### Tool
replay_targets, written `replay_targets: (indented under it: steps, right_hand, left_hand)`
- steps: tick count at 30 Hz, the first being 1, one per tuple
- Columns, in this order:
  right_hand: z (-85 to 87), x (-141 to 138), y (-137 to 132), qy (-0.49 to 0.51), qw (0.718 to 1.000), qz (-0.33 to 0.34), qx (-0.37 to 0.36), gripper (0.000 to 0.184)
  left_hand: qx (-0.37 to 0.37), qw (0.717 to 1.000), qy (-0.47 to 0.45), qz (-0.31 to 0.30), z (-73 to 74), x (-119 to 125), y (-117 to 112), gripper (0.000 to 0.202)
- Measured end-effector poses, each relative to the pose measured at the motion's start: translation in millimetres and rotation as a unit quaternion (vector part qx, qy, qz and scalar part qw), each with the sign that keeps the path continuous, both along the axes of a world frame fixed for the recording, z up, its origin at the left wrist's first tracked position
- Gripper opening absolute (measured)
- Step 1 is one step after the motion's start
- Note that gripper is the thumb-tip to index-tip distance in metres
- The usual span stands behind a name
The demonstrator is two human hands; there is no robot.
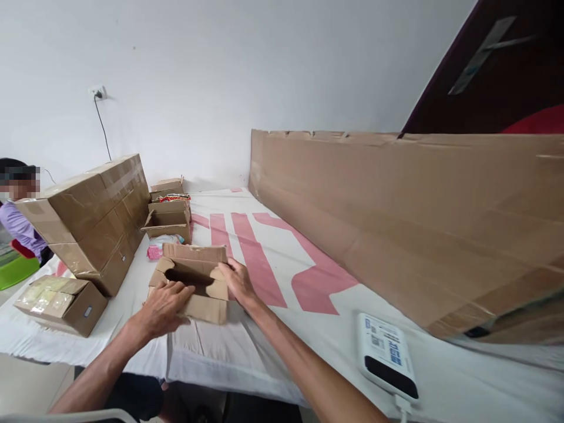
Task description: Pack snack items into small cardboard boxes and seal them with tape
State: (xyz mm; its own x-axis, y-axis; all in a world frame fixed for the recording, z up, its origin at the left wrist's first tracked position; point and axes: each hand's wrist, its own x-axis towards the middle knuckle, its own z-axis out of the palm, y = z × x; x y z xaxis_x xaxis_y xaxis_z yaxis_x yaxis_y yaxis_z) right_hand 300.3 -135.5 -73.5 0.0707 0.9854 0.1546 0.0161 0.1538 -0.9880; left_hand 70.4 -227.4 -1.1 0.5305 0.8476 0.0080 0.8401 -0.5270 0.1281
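Observation:
A small cardboard box (205, 311) with its flaps raised and spread stands near the front of the cloth-covered table. My left hand (167, 305) grips its near left side, fingers bent over the edge. On the right, my right hand (239, 281) holds the side flap, thumb on top. The box's inside is dark, and I cannot make out whether anything lies in it. Just behind it is a pink and white soft pack (162, 247). Farther back sits another opened cardboard box (170, 220).
Taped cartons (94, 217) are stacked at the left, with a closed carton (61, 302) before them. A tall cardboard panel (396, 217) borders the right side. A white device (386, 352) with a cable lies front right. A person in a purple sleeve (22, 226) is at far left.

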Motion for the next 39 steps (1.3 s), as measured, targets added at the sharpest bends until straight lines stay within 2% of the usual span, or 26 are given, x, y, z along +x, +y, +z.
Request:
replay_targets:
  steps: [2,4,6,9,13,16,19,23,28,30,32,34,36,39]
  right_hand:
    - [3.3,-11,12,-0.002,1.000,0.006,0.025,0.037]
    - [1.9,-9,12,-0.038,0.997,0.007,0.061,0.039]
    - [-7.2,6,0,-0.121,0.987,0.012,0.106,0.038]
    - [-32.6,41,-39,-0.284,0.949,0.024,0.134,0.033]
    - [-65.1,78,-91,-0.469,0.880,0.024,0.065,0.028]
    - [-77.6,84,-110,-0.549,0.835,0.009,0.030,0.034]
    - [-85.1,83,-118,-0.594,0.804,-0.014,0.027,0.036]
    - [-101.8,87,-121,-0.632,0.771,-0.048,0.060,0.030]
    - [-130.4,109,-111,-0.642,0.758,-0.064,0.097,0.024]
    - [-138.0,119,-105,-0.642,0.758,-0.057,0.096,0.024]
    - [-142.4,129,-99,-0.639,0.761,-0.051,0.100,0.024]
    - [-144.4,138,-95,-0.636,0.762,-0.055,0.108,0.024]
    - [-145.1,143,-91,-0.635,0.761,-0.063,0.114,0.024]
    - [-145.2,145,-88,-0.635,0.760,-0.070,0.118,0.022]
  left_hand:
    - [0.063,0.993,0.079,0.059,-11.3,-4,10,0.036]
    - [0.129,0.979,0.111,0.111,-17.9,-17,26,0.029]
    - [0.170,0.968,0.116,0.145,-20.5,-36,44,0.027]
    - [0.186,0.960,0.109,0.177,-21.0,-59,70,0.026]
    - [0.192,0.955,0.106,0.197,-20.5,-73,99,0.030]
    - [0.192,0.956,0.104,0.197,-21.1,-73,112,0.035]
    - [0.191,0.955,0.103,0.203,-24.7,-71,113,0.041]
    - [0.190,0.954,0.098,0.208,-32.5,-69,99,0.058]
    - [0.192,0.960,0.072,0.193,-34.8,-66,74,0.086]
    - [0.200,0.960,0.056,0.190,-31.2,-66,57,0.088]
    - [0.230,0.953,0.024,0.194,-24.2,-72,34,0.077]
    - [0.283,0.933,-0.023,0.220,-12.9,-90,8,0.051]
    - [0.329,0.898,-0.052,0.286,2.5,-124,-19,0.030]
    - [0.335,0.830,-0.046,0.444,27.0,-201,-48,0.039]
